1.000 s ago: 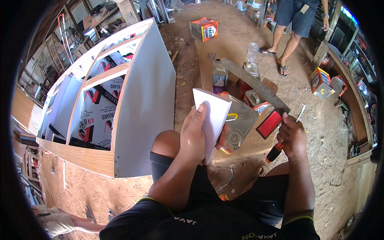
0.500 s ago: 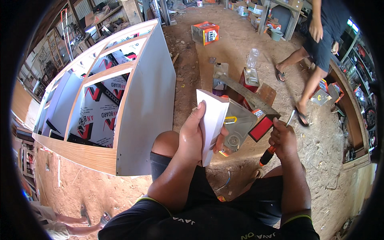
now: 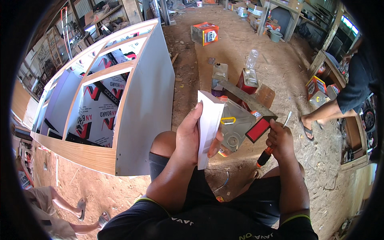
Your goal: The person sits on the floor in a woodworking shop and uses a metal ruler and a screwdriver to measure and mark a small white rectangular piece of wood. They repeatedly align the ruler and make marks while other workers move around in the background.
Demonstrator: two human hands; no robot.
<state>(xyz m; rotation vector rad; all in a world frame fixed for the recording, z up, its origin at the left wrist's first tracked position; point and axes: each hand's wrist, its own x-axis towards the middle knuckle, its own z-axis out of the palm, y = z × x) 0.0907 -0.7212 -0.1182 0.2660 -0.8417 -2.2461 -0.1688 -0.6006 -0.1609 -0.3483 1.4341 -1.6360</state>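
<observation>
My left hand [image 3: 189, 136] is wrapped round a long white block-like piece [image 3: 208, 130], which stands nearly upright in front of my lap. Its thumb lies along the near side and the fingertips show on the far side. In my right hand [image 3: 279, 140] are a try square [image 3: 258, 129] with a red, dark-edged handle and a screwdriver [image 3: 264, 157] with an orange and black handle. The square's metal blade reaches away to the upper left, above the metal cans. The screwdriver's shaft points up past my fist. White piece and square are apart.
A large cabinet frame [image 3: 148, 100] lies at the left. Several cans, one a flat metal can [image 3: 236, 128], and a plastic bottle [image 3: 251, 60] stand ahead. An orange box [image 3: 205, 33] sits farther off. One person [image 3: 352, 96] is at the right, another [image 3: 52, 212] at lower left.
The white piece has turned slightly in my left hand. My right hand and the square have shifted a little left. The person at the right has walked farther right and nearer.
</observation>
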